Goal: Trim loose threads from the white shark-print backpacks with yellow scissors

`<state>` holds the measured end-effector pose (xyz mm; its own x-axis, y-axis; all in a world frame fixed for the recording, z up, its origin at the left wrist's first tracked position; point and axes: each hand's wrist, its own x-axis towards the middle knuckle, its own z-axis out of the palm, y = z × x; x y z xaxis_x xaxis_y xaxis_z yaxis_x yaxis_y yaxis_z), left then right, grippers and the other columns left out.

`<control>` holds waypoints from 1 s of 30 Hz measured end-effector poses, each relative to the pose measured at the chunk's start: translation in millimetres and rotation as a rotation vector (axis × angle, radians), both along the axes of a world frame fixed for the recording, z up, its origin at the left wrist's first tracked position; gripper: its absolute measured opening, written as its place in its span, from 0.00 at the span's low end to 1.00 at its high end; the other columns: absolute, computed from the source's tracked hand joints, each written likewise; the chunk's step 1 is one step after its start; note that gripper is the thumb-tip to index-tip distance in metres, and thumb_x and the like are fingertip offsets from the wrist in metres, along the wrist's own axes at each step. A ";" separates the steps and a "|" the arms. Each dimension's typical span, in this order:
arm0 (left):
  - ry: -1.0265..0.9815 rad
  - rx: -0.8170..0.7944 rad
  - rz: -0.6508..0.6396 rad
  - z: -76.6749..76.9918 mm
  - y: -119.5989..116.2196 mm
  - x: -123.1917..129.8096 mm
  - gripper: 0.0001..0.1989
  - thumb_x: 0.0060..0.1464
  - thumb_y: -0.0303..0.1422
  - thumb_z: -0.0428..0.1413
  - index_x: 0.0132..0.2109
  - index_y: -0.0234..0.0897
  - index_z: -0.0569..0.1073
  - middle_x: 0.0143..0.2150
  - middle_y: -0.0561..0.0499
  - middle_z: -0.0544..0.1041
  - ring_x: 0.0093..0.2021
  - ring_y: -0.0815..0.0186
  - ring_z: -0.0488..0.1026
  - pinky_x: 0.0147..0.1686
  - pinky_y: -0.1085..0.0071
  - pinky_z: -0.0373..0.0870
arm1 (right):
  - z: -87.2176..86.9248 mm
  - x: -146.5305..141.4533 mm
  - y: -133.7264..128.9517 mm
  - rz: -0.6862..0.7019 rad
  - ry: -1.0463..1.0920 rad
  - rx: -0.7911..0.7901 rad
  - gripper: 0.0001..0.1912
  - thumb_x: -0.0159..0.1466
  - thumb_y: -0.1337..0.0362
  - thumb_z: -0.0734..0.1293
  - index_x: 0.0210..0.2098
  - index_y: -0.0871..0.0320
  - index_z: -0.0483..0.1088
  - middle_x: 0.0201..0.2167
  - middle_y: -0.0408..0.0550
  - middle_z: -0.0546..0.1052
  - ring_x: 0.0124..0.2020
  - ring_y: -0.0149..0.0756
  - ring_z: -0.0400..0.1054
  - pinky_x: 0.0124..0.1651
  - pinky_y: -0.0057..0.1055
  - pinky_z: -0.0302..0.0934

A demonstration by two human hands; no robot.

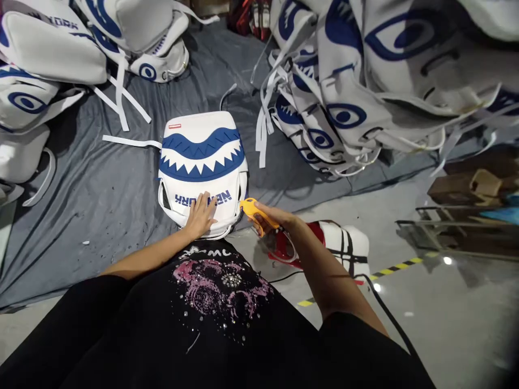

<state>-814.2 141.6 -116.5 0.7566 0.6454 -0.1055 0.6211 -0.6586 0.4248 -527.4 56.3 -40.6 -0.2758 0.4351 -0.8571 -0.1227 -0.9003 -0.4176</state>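
Backpack (203, 139) in shark-tooth design under spread left hand (198, 218), orange handheld tool (250, 206) grasped in right hand (279, 216) alongside.

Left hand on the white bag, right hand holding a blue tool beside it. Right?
One error: the tool is orange, not blue, as the head view shows. The rest stands: left hand on the white bag, right hand holding the tool beside it.
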 end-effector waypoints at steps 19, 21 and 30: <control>0.113 0.447 0.038 34.5 -28.7 -22.8 0.37 0.55 0.28 0.59 0.71 0.37 0.61 0.75 0.29 0.49 0.75 0.38 0.40 0.68 0.36 0.49 | -32.4 -10.7 -13.5 -0.119 0.310 0.153 0.43 0.73 0.43 0.35 0.35 0.61 0.72 0.13 0.41 0.62 0.13 0.32 0.55 0.20 0.26 0.58; 0.159 0.451 0.099 31.6 -21.0 -30.5 0.41 0.49 0.26 0.61 0.70 0.34 0.62 0.75 0.28 0.49 0.74 0.34 0.43 0.67 0.35 0.52 | -34.4 -9.0 -12.6 -0.098 0.324 0.172 0.43 0.73 0.41 0.38 0.36 0.61 0.73 0.14 0.41 0.63 0.13 0.32 0.56 0.20 0.27 0.59; -0.145 0.608 0.205 109.4 37.4 -33.9 0.19 0.57 0.26 0.50 0.50 0.41 0.81 0.44 0.46 0.84 0.41 0.57 0.83 0.41 0.63 0.80 | -38.4 -22.0 -19.2 0.072 0.074 0.268 0.41 0.72 0.38 0.42 0.44 0.63 0.72 0.24 0.50 0.76 0.23 0.34 0.71 0.33 0.31 0.69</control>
